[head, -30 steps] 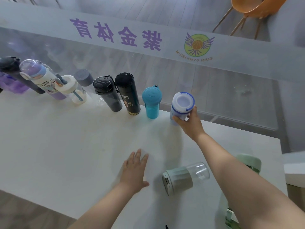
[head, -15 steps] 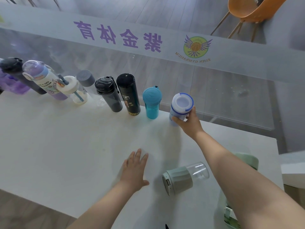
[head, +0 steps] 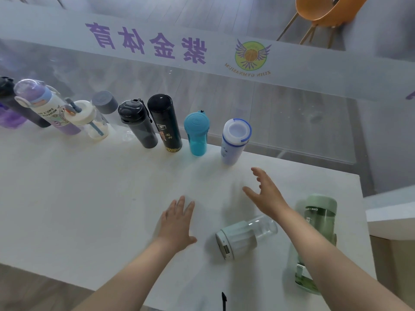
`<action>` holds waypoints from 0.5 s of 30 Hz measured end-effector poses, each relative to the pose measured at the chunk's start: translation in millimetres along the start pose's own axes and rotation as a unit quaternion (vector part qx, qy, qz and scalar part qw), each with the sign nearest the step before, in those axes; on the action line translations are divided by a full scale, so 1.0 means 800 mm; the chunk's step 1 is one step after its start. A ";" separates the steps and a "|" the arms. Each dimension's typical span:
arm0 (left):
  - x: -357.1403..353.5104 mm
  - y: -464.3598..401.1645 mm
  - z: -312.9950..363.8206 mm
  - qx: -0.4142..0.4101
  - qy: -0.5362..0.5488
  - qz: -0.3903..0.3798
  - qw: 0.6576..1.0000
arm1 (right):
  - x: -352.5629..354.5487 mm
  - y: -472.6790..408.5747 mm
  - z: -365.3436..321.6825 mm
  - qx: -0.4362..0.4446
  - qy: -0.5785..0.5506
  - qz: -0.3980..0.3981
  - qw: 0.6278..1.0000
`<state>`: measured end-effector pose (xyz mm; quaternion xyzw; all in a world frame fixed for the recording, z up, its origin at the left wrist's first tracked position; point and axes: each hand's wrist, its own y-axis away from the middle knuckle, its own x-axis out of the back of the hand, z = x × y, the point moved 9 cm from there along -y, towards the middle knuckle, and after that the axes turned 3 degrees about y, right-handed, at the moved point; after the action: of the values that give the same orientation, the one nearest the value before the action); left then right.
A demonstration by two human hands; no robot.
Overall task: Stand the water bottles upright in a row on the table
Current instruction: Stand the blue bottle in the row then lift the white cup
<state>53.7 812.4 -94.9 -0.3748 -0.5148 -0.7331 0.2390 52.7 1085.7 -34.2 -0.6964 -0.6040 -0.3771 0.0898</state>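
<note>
Several bottles stand upright in a row along the far edge of the white table (head: 89, 198). At the row's right end is a white bottle with a blue-rimmed lid (head: 234, 142), beside a teal bottle (head: 197, 134) and a tall black one (head: 165, 122). My right hand (head: 263, 194) hovers open above the table, between that white bottle and a clear bottle with a pale green base (head: 243, 236) lying on its side. A green bottle (head: 318, 223) lies further right, partly hidden by my right forearm. My left hand (head: 177, 223) rests flat on the table.
A glass wall with purple lettering (head: 146, 42) runs right behind the row. The table's right edge (head: 361, 198) is close to the green bottle. An orange chair (head: 318, 10) stands beyond the glass. A small black object (head: 224, 298) pokes up at the near edge.
My right hand has let go of the white blue-rimmed bottle, which now stands alone, and has drawn back toward me with spread fingers. My left hand has stayed put.
</note>
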 end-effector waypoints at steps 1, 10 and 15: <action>0.000 0.001 0.001 -0.002 0.007 -0.001 1.000 | 0.000 0.015 0.004 0.007 0.016 -0.006 1.000; -0.012 0.033 0.042 -0.086 0.138 -0.041 0.986 | -0.010 0.124 0.040 0.083 0.114 -0.021 0.990; -0.026 0.049 0.067 -0.084 0.262 -0.084 0.958 | -0.032 0.150 0.047 0.085 0.185 -0.085 0.975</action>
<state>111.4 847.4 -78.4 -0.1442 -0.4004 -0.8634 0.2710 178.1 1057.4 -36.9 -0.5504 -0.6636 -0.4532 0.2266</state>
